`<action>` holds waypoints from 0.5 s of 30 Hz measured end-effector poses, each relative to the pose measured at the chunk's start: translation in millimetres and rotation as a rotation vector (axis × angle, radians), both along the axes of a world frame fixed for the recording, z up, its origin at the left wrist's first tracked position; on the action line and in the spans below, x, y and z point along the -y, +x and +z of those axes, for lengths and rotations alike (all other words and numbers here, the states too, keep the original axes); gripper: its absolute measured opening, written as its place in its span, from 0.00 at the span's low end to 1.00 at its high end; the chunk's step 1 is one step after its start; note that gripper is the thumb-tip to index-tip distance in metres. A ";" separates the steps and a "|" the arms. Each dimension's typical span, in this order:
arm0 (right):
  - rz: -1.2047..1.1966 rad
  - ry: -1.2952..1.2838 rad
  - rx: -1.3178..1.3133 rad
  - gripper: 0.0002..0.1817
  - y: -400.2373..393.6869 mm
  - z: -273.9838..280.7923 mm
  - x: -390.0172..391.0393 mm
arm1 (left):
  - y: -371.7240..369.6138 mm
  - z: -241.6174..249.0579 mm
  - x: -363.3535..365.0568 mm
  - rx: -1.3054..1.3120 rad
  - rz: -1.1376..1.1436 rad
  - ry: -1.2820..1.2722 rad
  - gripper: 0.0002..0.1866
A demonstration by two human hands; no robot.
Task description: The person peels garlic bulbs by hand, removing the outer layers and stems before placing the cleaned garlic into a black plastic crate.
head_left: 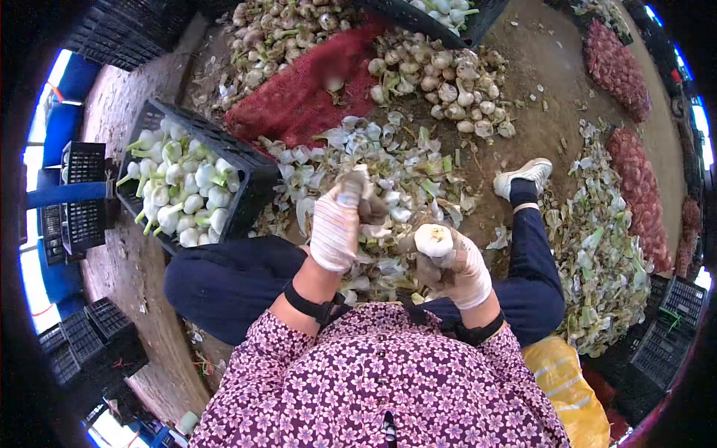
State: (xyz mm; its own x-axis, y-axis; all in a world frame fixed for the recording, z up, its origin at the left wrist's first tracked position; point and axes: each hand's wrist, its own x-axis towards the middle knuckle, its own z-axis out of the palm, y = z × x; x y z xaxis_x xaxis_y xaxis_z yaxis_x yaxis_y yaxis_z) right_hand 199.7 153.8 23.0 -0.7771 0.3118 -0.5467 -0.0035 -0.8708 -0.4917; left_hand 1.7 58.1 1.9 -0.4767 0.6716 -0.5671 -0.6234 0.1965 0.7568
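Observation:
A white garlic bulb [434, 240] rests in my right hand [452, 267], whose gloved fingers are wrapped round it, above my lap. My left hand [343, 220], in a soiled white glove, is raised just to the left of it, with its fingers curled together. Something small and pale shows at its fingertips, too unclear to name. The two hands are apart. Loose garlic skins [373, 149] cover the ground beyond and beneath them.
At the left stands a black crate [258, 175] of peeled garlic bulbs [183, 183]. Unpeeled garlic [455, 82] lies ahead beside a red net sack [306, 86]. Full net sacks [635, 187] line the right. A yellow sack [564, 381] is near my right hip.

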 end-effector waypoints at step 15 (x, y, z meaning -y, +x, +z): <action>-0.254 1.129 0.222 0.34 -112.0 -24.7 -224.2 | 9.1 -47.9 -15.3 -0.236 -0.348 -0.150 0.21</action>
